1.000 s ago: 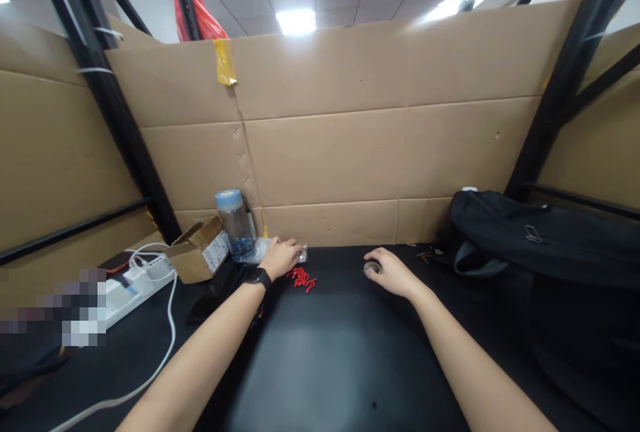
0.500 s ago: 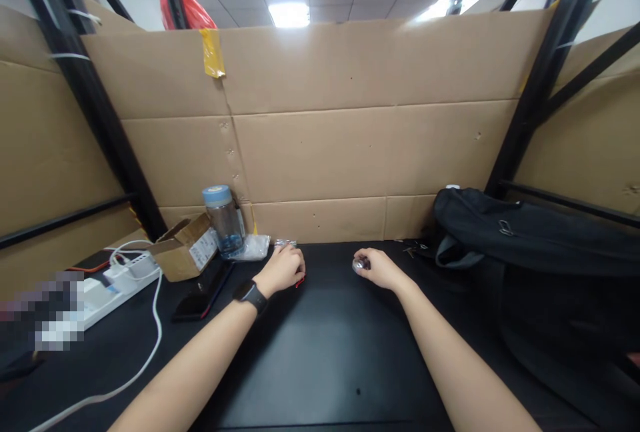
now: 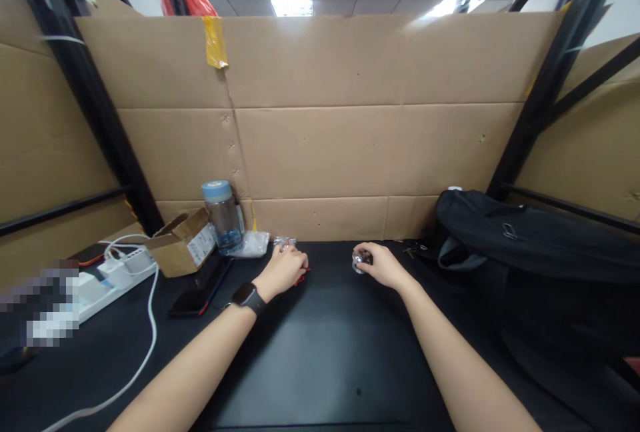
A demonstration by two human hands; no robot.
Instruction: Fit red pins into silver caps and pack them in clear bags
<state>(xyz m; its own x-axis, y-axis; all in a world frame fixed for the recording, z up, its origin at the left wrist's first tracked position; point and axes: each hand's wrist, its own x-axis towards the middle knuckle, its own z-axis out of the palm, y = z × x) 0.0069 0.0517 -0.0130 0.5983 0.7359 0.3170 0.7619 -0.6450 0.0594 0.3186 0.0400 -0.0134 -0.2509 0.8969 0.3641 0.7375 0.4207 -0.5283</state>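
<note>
My left hand (image 3: 283, 269), with a black watch (image 3: 249, 297) on its wrist, is over the back of the black table (image 3: 320, 352). Its fingers are bent down around a small red thing (image 3: 301, 279), mostly hidden beneath them. Just behind this hand lies a small clear plastic packet (image 3: 285, 242). Further right, my right hand (image 3: 381, 265) has thumb and fingers closed on a small, shiny, clear round object (image 3: 359, 261) at the table surface.
On the left are a blue-lidded bottle (image 3: 223, 219), an open cardboard box (image 3: 183, 245), a dark phone (image 3: 193, 300), a plastic bag (image 3: 253, 244) and a white power strip (image 3: 117, 285) with a cable. A black backpack (image 3: 540, 239) fills the right; keys (image 3: 415, 247) lie beside it.
The view has shifted slightly. More of the red thing shows by my left fingers, and the fingers of my right hand have risen a little around the shiny object.
</note>
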